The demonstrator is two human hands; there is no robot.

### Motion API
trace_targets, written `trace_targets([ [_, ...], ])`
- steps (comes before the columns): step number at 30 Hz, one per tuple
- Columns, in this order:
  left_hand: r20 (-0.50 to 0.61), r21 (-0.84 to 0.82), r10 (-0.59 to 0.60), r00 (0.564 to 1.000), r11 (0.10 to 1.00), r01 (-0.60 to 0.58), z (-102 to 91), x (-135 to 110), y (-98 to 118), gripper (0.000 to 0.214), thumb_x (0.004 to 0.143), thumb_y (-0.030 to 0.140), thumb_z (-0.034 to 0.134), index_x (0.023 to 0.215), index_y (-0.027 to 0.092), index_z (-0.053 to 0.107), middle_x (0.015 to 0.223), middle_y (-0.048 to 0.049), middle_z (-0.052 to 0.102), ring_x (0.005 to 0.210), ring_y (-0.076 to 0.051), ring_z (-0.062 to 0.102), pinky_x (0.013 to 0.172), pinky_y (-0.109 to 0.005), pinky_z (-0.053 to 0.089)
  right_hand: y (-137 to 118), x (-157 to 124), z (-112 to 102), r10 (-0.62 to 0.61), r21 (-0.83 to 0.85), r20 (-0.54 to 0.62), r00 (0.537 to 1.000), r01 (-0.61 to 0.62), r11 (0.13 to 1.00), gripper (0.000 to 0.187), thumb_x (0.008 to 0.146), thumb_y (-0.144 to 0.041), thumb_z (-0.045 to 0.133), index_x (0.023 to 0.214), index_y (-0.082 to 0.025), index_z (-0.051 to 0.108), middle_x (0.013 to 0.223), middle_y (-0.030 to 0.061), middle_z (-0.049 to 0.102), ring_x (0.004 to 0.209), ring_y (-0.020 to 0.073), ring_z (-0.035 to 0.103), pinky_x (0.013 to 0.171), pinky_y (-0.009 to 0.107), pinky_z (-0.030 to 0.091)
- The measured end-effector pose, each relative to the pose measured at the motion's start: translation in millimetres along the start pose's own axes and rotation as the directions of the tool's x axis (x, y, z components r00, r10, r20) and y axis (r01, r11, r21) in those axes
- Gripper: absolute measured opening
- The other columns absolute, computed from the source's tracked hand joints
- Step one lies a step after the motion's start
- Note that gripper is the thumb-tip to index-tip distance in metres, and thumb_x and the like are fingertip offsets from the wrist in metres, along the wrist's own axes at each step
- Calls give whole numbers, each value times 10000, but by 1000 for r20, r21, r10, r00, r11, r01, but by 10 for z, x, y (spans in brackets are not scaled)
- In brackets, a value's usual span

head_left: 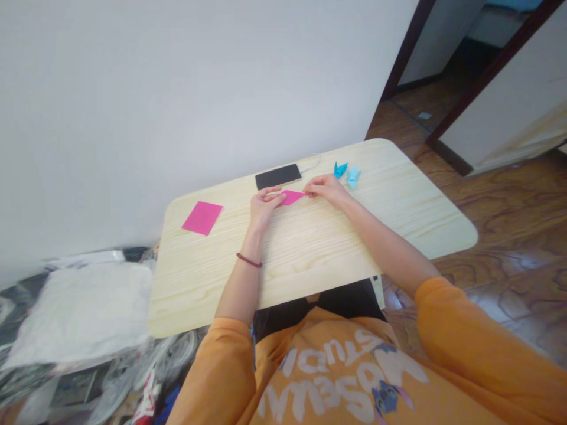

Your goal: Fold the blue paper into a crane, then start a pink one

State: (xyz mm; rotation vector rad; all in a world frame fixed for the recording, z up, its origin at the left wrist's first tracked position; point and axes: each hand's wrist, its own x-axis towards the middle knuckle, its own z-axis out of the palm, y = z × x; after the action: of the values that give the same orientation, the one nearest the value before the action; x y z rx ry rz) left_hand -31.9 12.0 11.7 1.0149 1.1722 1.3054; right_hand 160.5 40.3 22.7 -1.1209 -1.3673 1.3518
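A folded piece of pink paper lies on the pale wooden table, forming a narrow pointed shape. My left hand holds its left end, with the fingers curled over the fold. My right hand pinches the pointed right tip between its fingertips. A flat pink paper sheet lies farther left on the table, apart from both hands. Beyond my right hand stand two small blue origami pieces, close together and untouched.
A black smartphone with a white cable lies at the table's far edge, just beyond my hands. A white wall rises behind the table. Plastic bags and a white cushion lie on the floor at left; a wooden floor and doorway lie at right.
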Motion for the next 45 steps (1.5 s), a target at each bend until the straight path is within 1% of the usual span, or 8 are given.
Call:
trace_targets([
  [3,3,20,25,1000,999,-25,26,-10,-13,362,556,274,839,852,160,665,705,-30,715,647,-144,677,704,-283,533,-15,-29,72,-112,12,-44,993,112,994,253,589,-373,792,674,-174,661,674,20,670,642,134,584,660,281,494],
  [5,13,13,39,999,999,-39,53,-25,-15,369,561,283,838,859,161,656,714,-30,714,649,-146,678,695,-282,530,-16,-57,135,-194,-20,-15,981,193,981,314,546,-388,829,706,-186,650,726,17,676,678,144,596,688,291,502],
  [8,15,-7,46,999,999,-46,87,-53,0,387,561,283,838,873,164,643,737,-28,715,662,-144,680,686,-274,532,0,-84,190,-264,-71,22,964,265,962,302,595,-417,806,722,-188,656,724,18,662,674,147,594,689,296,499],
  [13,6,-12,24,1000,1000,-24,129,-96,39,424,572,326,840,911,189,625,764,-18,716,697,-148,686,635,-251,536,15,-80,176,-280,-106,-12,960,277,955,314,646,-476,771,746,-187,700,768,44,684,738,179,617,758,335,511],
  [18,-12,-39,87,996,995,-87,159,-110,31,417,557,308,851,885,180,627,724,-7,702,653,-127,666,636,-241,533,13,-90,166,-327,-84,-12,945,325,942,322,681,-489,756,830,-204,755,860,67,699,801,194,633,778,344,517],
  [24,-22,-47,124,992,991,-125,172,-111,15,377,572,306,841,844,190,607,675,11,680,619,-122,646,650,-260,534,-43,-149,188,-391,-218,3,921,382,898,217,746,-424,729,863,-249,777,891,62,697,819,193,608,782,346,512],
  [36,-77,-27,223,972,974,-226,218,-154,50,389,580,258,843,830,212,548,731,6,668,669,-136,666,692,-266,523,-73,-168,207,-412,-273,9,911,399,875,147,773,-353,697,802,-230,772,829,56,684,763,187,595,767,346,485],
  [45,-55,22,237,970,972,-236,201,-166,96,358,597,285,837,878,200,632,780,-11,685,719,-149,679,704,-276,542,-85,-189,188,-463,-293,25,886,449,844,145,790,-338,669,787,-221,755,793,55,661,726,182,565,729,340,460],
])
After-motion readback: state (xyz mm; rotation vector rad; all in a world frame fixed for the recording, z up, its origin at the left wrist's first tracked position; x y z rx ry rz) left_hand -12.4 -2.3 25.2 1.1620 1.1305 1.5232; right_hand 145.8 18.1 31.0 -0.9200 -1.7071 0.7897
